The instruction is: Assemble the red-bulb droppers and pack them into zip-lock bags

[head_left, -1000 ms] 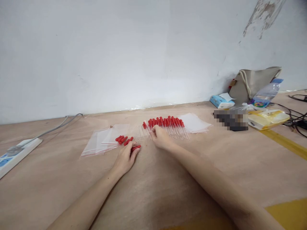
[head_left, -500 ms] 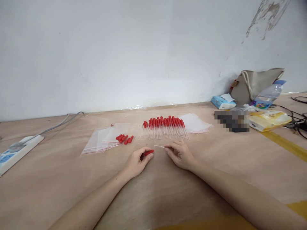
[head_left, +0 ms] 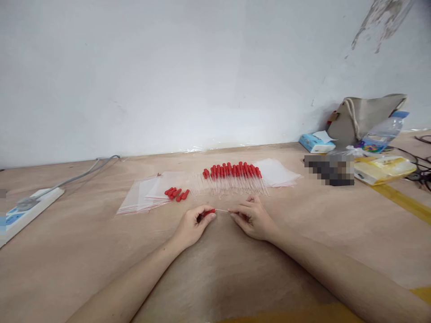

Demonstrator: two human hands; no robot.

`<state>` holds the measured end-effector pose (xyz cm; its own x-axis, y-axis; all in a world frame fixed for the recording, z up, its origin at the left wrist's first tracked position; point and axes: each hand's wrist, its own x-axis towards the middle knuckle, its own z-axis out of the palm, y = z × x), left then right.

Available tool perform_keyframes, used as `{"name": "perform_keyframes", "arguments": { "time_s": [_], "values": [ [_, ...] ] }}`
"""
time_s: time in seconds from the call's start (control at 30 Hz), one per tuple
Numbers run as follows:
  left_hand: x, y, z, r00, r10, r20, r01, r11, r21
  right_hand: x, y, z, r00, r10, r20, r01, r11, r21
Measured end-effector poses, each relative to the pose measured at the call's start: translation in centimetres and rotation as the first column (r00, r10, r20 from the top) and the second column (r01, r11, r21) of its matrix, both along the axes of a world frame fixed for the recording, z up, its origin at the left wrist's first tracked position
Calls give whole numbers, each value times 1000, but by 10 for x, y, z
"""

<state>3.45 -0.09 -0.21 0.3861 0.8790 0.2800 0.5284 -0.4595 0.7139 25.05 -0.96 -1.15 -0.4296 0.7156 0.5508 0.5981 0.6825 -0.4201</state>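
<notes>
Left hand [head_left: 194, 227]: thumb and fingers pinching a red bulb [head_left: 210, 211], open end facing right. Right hand [head_left: 255, 220]: pinching a thin clear tube [head_left: 222, 211] by its right end. Tube spans the gap between hands, left end at the bulb's mouth; can't tell how far in, if at all. Just beyond the left hand, slightly left: loose red bulbs [head_left: 178, 194] in a small pile. Left of those, touching: flat clear bags [head_left: 141, 195]. Straight beyond the grip: row of red-topped droppers [head_left: 232, 171], tips toward the hands; more white bags [head_left: 279, 172] at its right end. Well right of the grip, farther back: blue tissue pack [head_left: 315, 143]. Well left: power strip [head_left: 35, 208].
</notes>
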Motion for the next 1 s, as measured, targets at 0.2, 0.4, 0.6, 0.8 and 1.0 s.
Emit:
{"name": "perform_keyframes", "arguments": {
  "time_s": [0.2,0.4,0.6,0.8,1.0],
  "values": [
    [-3,-1,1,993,-117,-2,117,993,14,5,8,-2,995,50,86,-51,999,4],
    [-2,-3,4,982,-170,-85,174,984,41,6,8,1,990,16,140,-24,998,59],
    [-2,-4,4,975,-179,-133,190,979,71,1,5,-1,976,-15,218,-14,992,129],
    [-2,-3,4,969,-195,-150,210,973,94,-6,2,1,978,-9,210,-4,998,61],
    [-3,-2,3,961,-221,-165,240,965,103,-12,0,4,978,14,206,-15,1000,3]
  ]
}}
